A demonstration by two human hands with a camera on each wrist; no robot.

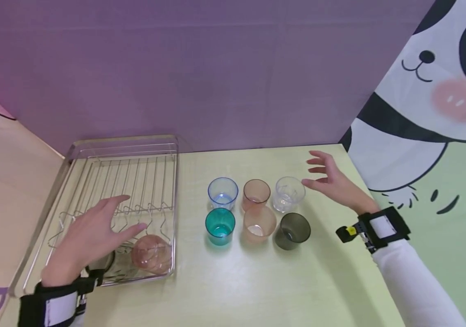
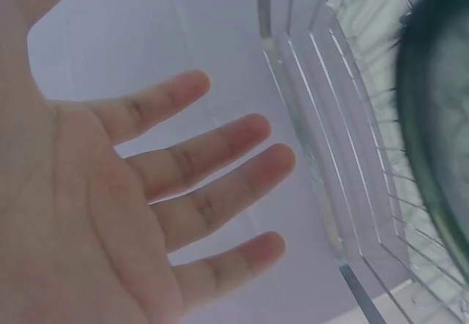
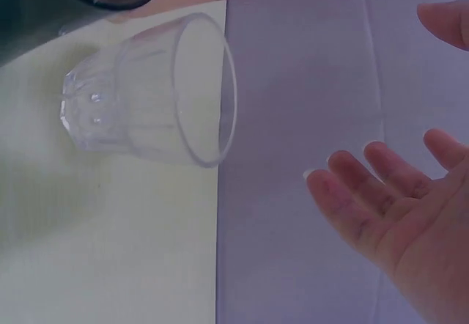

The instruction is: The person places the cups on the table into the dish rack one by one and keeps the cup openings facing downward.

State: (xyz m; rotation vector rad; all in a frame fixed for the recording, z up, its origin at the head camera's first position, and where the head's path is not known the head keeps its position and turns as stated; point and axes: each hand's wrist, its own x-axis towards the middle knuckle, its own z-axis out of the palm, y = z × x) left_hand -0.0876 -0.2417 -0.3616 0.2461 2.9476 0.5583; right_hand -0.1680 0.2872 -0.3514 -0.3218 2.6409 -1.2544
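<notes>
My left hand [image 1: 93, 231] is held over the front of a wire dish rack [image 1: 134, 181], fingers spread and nothing in them. Below it in the rack sit a pink glass [image 1: 151, 255] and a dark-rimmed glass [image 1: 107, 263] partly hidden by the wrist. My right hand [image 1: 333, 181] hovers empty beside a clear glass [image 1: 289, 195], its fingers apart from the rim in the right wrist view. Left of the clear glass stand a brown-pink glass [image 1: 256, 194] and a blue glass [image 1: 222, 193]. The front row holds a teal glass [image 1: 220, 227], a peach glass [image 1: 259, 223] and a dark grey glass [image 1: 292, 231].
The rack stands in a metal-rimmed tray [image 1: 40, 240] on the left of the pale table [image 1: 249, 290]. A purple cloth backdrop [image 1: 216, 81] rises behind the table's rear edge. A panda-printed cloth [image 1: 429, 113] hangs at the right.
</notes>
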